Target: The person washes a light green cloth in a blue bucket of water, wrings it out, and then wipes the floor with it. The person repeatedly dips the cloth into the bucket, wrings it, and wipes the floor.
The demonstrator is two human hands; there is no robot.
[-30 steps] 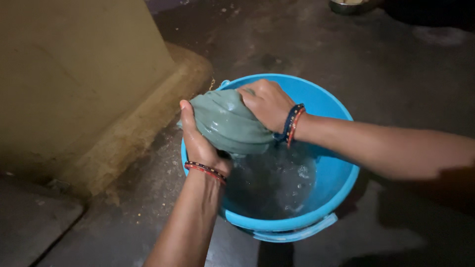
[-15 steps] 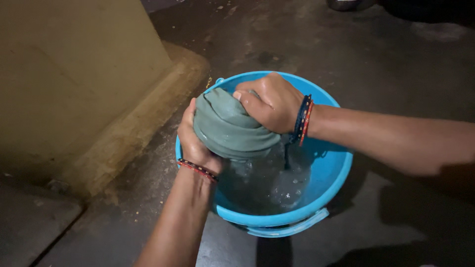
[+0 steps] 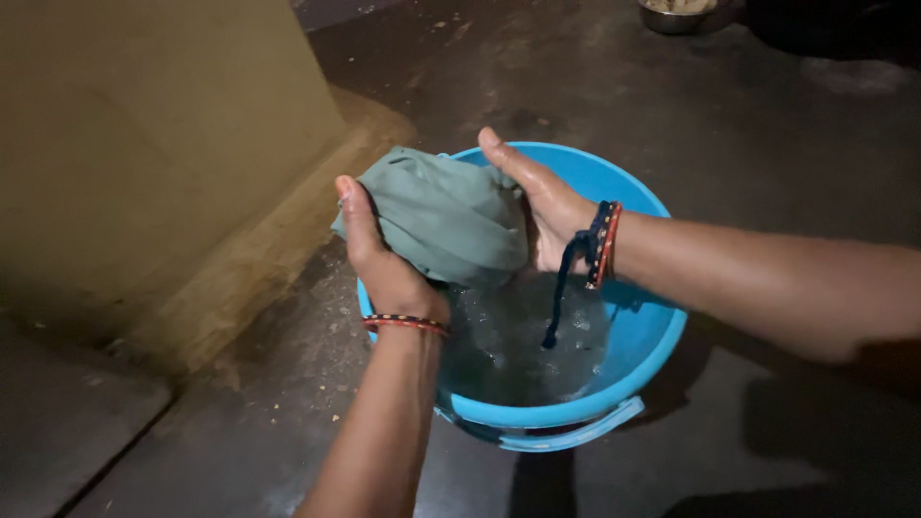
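Note:
A wet grey-green cloth [image 3: 436,216], bunched into a ball, is held between both my hands above a blue plastic bucket [image 3: 645,338] with water in it. My left hand [image 3: 379,259] cups the cloth from the left and below. My right hand [image 3: 542,197] presses on its right side with the fingers stretched flat. Both wrists wear thread bangles, and a dark thread hangs from the right wrist down toward the water.
The bucket stands on a wet dark concrete floor. A yellowish wall with a raised base [image 3: 288,221] runs along the left. A metal bowl [image 3: 676,11] sits at the top edge, far from the bucket.
My right hand has opened from a fist on top of the cloth to a flat palm on its side. The cloth has loosened and spread a little.

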